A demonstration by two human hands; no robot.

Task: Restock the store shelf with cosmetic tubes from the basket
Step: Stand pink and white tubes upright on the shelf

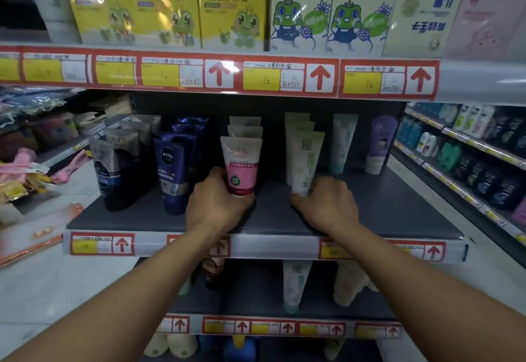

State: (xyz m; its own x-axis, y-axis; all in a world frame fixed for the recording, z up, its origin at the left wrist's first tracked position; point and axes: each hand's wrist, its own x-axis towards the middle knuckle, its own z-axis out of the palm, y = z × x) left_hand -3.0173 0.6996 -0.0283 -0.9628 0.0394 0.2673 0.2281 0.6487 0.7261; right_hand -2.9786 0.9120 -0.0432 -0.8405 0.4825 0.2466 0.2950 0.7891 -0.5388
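On the dark middle shelf (398, 213) stand rows of cosmetic tubes. My left hand (216, 202) grips the cap end of a pink and white tube (241, 162) that stands upright at the front of its row. My right hand (327, 202) holds the base of a pale green and white tube (307, 159), the front one of its row. The basket is out of view.
Left of my hands stand blue Nivea tubes (173, 173) and dark Softto tubes (113, 168). A pale teal tube (343, 142) and a purple tube (380, 145) stand at the right. Boxed creams (230, 8) fill the shelf above. More tubes sit on the lower shelf (296, 284).
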